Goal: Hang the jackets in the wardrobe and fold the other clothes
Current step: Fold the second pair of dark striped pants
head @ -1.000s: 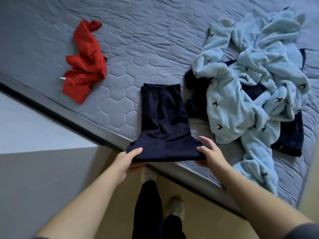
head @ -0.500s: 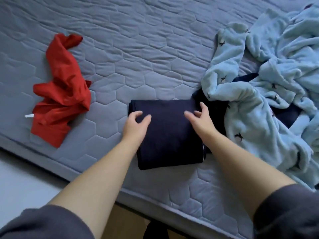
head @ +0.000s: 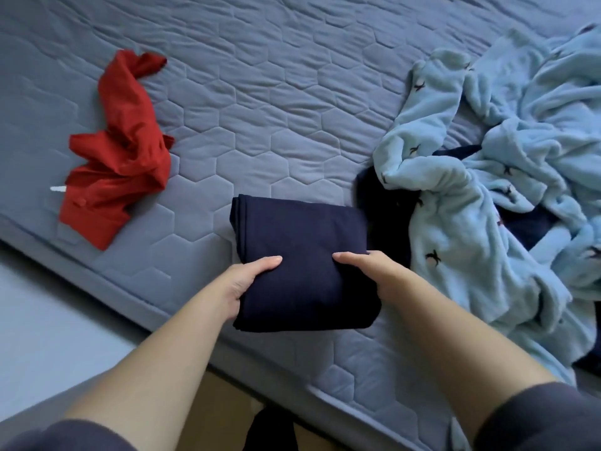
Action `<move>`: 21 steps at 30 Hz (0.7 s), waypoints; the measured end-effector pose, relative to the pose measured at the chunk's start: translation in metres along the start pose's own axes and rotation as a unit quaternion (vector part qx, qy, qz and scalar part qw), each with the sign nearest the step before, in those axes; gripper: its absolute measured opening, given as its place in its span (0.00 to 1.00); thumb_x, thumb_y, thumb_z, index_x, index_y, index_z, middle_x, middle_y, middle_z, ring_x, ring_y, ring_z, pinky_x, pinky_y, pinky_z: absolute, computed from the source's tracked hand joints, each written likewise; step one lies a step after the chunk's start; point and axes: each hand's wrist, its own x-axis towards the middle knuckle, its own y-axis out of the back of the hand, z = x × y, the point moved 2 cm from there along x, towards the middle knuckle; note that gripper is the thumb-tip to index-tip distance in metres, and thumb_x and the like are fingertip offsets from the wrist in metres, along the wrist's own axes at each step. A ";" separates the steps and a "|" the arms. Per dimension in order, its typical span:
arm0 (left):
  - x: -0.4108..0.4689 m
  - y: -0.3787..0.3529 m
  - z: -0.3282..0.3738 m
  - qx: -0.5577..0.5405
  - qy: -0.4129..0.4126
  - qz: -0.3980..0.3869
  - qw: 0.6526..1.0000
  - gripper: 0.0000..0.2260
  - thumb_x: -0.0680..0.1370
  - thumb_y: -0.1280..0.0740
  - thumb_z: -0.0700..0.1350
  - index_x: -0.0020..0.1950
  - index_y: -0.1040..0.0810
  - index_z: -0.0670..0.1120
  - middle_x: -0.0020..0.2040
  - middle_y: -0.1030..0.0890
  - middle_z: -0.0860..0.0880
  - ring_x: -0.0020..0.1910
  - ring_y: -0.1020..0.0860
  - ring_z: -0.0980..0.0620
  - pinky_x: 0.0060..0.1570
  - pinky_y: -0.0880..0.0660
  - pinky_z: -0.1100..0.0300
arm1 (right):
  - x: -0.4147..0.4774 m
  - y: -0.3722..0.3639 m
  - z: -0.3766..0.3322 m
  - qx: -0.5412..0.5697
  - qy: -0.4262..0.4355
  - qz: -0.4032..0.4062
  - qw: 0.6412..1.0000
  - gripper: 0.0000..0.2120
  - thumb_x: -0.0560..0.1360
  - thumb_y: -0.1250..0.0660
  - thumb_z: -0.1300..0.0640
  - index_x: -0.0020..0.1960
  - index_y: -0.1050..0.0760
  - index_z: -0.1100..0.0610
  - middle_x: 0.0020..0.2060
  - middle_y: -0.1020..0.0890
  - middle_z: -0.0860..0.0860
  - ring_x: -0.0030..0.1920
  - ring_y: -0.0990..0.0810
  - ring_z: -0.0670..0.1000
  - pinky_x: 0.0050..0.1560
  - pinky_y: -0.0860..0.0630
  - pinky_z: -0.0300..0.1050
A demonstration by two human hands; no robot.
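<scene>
Gently now, hold the folded navy garment [head: 302, 252] by its two sides, left hand [head: 244, 283] and right hand [head: 374, 273] each gripping it thumb on top, and lift level off the quilted bed [head: 292, 118], near its edge, to keep the layers stacked. Smooth, dense knit, neat rectangle; crumpled red garment [head: 120, 154] lying leftward, fluffy pale-blue fleece [head: 471, 229] heaped rightward.

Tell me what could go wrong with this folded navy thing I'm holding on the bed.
The left hand and right hand grip only the near end of the folded navy garment, so its stacked layers could slide apart if lifted. It sits close to the mattress edge and might slip off. Its right side lies against the dark garment under the blue fleece, which could drag along.
</scene>
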 end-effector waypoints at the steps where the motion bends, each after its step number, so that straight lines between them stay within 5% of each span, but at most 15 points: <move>1: -0.021 -0.001 -0.005 -0.004 -0.002 0.000 1.000 0.29 0.58 0.22 0.48 0.57 0.20 0.42 0.49 0.16 0.42 0.49 0.17 0.42 0.52 0.22 0.49 | -0.019 0.002 0.004 0.011 -0.022 -0.026 0.999 0.26 0.63 0.21 0.49 0.56 0.21 0.59 0.47 0.14 0.54 0.45 0.15 0.53 0.44 0.20 0.44; 9: -0.251 0.002 -0.065 -0.008 -0.138 0.056 0.989 0.18 0.71 0.27 0.37 0.60 0.23 0.40 0.49 0.16 0.45 0.47 0.17 0.50 0.44 0.21 0.59 | -0.230 0.011 0.045 0.102 -0.052 -0.210 0.971 0.18 0.63 0.25 0.43 0.47 0.14 0.52 0.52 0.15 0.54 0.51 0.16 0.53 0.42 0.20 0.43; 15: -0.450 0.026 -0.147 -0.093 -0.230 0.114 0.962 0.16 0.72 0.30 0.35 0.58 0.24 0.47 0.55 0.17 0.47 0.52 0.19 0.49 0.49 0.23 0.58 | -0.397 -0.035 0.057 0.050 -0.036 -0.282 0.957 0.21 0.65 0.27 0.51 0.54 0.19 0.60 0.50 0.15 0.57 0.49 0.16 0.55 0.45 0.20 0.46; 19: -0.573 0.058 -0.229 -0.216 -0.263 0.142 0.930 0.16 0.70 0.30 0.44 0.57 0.20 0.47 0.55 0.17 0.45 0.51 0.18 0.46 0.43 0.20 0.57 | -0.498 -0.087 0.078 -0.049 -0.035 -0.380 0.923 0.20 0.64 0.29 0.58 0.56 0.23 0.63 0.47 0.15 0.58 0.44 0.15 0.54 0.40 0.19 0.45; 21: -0.628 0.070 -0.288 -0.348 -0.287 0.162 0.878 0.15 0.71 0.33 0.53 0.53 0.16 0.47 0.53 0.16 0.44 0.50 0.17 0.46 0.40 0.20 0.56 | -0.544 -0.117 0.098 -0.097 -0.027 -0.431 0.897 0.20 0.65 0.28 0.65 0.56 0.24 0.64 0.48 0.15 0.59 0.45 0.15 0.55 0.40 0.19 0.46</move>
